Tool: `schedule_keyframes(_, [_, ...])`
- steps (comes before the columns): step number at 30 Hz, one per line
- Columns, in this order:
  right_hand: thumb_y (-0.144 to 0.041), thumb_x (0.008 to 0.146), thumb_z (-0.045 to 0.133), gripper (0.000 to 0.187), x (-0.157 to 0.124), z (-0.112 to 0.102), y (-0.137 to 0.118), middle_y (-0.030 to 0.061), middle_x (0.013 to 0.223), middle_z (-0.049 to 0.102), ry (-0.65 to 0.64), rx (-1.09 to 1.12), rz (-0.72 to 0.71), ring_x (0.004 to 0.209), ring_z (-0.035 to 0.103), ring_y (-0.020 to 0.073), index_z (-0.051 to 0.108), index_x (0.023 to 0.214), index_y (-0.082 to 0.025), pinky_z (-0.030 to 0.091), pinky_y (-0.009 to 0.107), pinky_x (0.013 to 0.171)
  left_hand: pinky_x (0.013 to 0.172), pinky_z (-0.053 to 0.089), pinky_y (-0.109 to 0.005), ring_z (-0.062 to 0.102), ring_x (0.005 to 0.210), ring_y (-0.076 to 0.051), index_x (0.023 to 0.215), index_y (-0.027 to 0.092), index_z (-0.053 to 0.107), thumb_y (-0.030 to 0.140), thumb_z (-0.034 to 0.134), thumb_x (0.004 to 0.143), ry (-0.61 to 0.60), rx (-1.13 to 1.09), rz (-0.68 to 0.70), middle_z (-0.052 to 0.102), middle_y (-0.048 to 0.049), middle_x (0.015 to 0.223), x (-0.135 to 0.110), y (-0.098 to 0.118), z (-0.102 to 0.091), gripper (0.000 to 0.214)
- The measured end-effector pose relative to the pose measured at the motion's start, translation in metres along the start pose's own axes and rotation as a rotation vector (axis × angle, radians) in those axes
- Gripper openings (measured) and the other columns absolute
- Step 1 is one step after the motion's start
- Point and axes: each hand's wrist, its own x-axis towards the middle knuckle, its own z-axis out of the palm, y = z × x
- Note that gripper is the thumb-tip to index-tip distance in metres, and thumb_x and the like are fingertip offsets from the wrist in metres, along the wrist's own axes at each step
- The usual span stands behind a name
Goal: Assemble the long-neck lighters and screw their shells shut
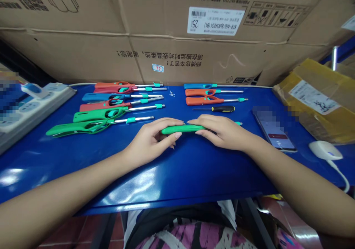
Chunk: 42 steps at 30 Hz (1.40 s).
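A green long-nosed lighter (181, 129) lies across the middle of the blue table (177, 175). My left hand (154, 140) grips its left end with fingers curled over it. My right hand (222, 130) covers its right part, fingers closed on the body; only the teal tip of the nozzle shows beyond that hand. To the left lies a row of several lighters, green (91, 125), red (105, 104), blue (102, 96) and orange (113, 86). Behind my right hand lie three more, blue (199, 86) and orange (203, 100).
A small screwdriver (219, 109) with a black and yellow handle lies behind my hands. A phone (274, 130) and a white mouse (324, 150) sit at the right, a power strip (30, 105) at the left. Cardboard boxes (166, 31) wall off the back; a taped parcel (318, 97) stands at the right.
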Motion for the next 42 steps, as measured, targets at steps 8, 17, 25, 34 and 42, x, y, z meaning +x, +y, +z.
schedule_keyframes(8, [-0.025,0.103,0.049,0.027,0.004,0.009,-0.008,0.0084,0.113,0.075,0.138,0.107,-0.100,0.105,0.069,0.0204,0.067,0.122,-0.021,0.055,0.035,0.094,0.058,0.059,-0.022,0.067,0.056,-0.010,0.111,0.017,0.075,0.033,0.068,0.092,0.028,0.167,0.103,0.077,-0.0074,0.103,-0.007,0.010,0.001,0.026])
schedule_keyframes(17, [-0.029,0.102,0.052,0.028,0.004,0.006,0.001,0.0121,0.115,0.074,0.061,-0.010,0.005,0.105,0.069,0.0248,0.067,0.123,-0.016,0.054,0.040,0.094,0.063,0.057,-0.023,0.068,0.065,-0.013,0.112,0.017,0.076,0.039,0.068,0.091,0.072,0.258,0.082,0.077,-0.0079,0.103,0.002,-0.003,-0.005,0.032])
schedule_keyframes(25, [-0.016,0.099,0.049,0.023,0.004,0.005,0.008,0.0071,0.100,0.076,0.066,0.046,0.066,0.087,0.071,0.0203,0.068,0.111,-0.016,0.054,0.033,0.079,0.058,0.057,-0.023,0.065,0.057,-0.013,0.114,0.012,0.074,0.043,0.070,0.088,0.075,0.038,-0.108,0.072,-0.0034,0.071,0.004,0.000,0.000,0.041])
schedule_keyframes(34, [-0.031,0.100,0.055,0.024,0.002,0.003,0.010,0.0099,0.105,0.073,-0.015,-0.047,0.101,0.092,0.069,0.0222,0.070,0.114,-0.016,0.053,0.034,0.082,0.071,0.061,-0.028,0.067,0.068,-0.014,0.104,0.014,0.077,0.042,0.076,0.081,0.175,-0.022,-0.154,0.076,-0.0067,0.091,0.011,-0.003,-0.009,0.036])
schedule_keyframes(42, [-0.030,0.101,0.052,0.025,0.000,0.000,0.015,0.0089,0.096,0.075,-0.026,-0.144,0.126,0.085,0.070,0.0226,0.072,0.106,-0.016,0.051,0.032,0.075,0.065,0.059,-0.026,0.067,0.061,-0.015,0.104,0.014,0.074,0.050,0.073,0.084,0.145,-0.014,-0.136,0.070,-0.0020,0.068,0.011,-0.003,-0.009,0.041])
